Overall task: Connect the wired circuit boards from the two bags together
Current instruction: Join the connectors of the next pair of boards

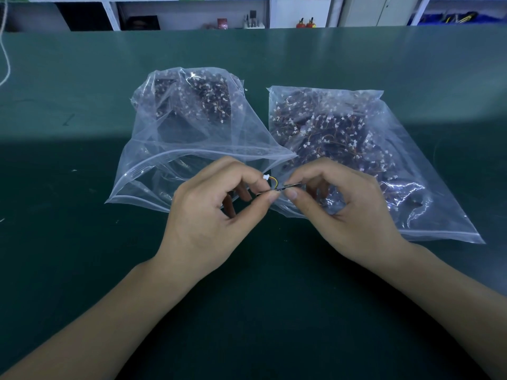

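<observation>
A thin white cord [6, 58] hangs down the upper left edge of the frame over the dark green table [68, 242]. Left of centre lies a clear plastic zip bag [175, 138], its mouth gaping toward the viewer, with dark small circuit boards and white connectors heaped at its far end. In front of it, at the middle of the frame, the left hand [214, 212] has thumb and forefinger pinched on the left end of a thin dark circuit board [274, 190], seen edge-on; a short yellow-orange wire with a white plug [267, 178] loops up from it, just beside the forefinger. The right hand [348, 212] pinches the board's right end between thumb and forefinger, its other fingers curled. Whether one board or two meet there cannot be told. Behind the right hand, a second clear plastic bag [356, 138] lies flat, full of similar wired boards.
</observation>
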`<state>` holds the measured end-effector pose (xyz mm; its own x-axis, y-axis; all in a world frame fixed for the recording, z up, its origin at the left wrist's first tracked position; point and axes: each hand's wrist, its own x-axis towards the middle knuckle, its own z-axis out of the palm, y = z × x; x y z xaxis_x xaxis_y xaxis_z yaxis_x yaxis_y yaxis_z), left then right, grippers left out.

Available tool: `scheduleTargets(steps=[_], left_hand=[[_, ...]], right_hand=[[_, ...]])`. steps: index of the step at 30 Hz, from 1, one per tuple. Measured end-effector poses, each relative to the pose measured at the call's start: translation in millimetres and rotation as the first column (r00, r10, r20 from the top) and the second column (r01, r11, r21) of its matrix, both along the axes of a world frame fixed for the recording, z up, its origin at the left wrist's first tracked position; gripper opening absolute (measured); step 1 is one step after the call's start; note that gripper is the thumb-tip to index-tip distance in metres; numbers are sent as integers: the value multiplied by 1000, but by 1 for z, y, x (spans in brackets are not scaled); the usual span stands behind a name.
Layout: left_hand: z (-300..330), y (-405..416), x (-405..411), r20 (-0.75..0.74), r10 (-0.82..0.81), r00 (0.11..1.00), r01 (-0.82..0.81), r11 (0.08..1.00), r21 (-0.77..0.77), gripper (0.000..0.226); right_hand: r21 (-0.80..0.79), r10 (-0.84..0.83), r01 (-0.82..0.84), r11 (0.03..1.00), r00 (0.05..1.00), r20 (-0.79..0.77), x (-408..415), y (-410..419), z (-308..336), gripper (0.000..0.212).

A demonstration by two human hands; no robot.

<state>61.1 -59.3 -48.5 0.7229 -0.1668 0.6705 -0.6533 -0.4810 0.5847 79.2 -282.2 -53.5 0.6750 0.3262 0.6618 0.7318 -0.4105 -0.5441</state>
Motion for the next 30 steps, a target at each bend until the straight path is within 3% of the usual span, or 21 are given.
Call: scheduleTargets(steps=[8,16,23,30], left_hand=[[0,0,-1,-6,0,1000,-1,1000,-24,10],[4,1,-1,0,44,999,-44,998,-33,9],[1,0,-2,-8,-24,1000,24,997,78,9],[1,4,0,195,33,980,-75,973,216,8]], right_hand=[[-17,-13,13,1000,1000,-17,2,-2,0,2],[-231,-90,90,969,996,10,4,-8,1,37],[-114,-115,116,987,993,15,5,-11,3,31],[-99,-119,126,987,991,66,6,-11,1,24]])
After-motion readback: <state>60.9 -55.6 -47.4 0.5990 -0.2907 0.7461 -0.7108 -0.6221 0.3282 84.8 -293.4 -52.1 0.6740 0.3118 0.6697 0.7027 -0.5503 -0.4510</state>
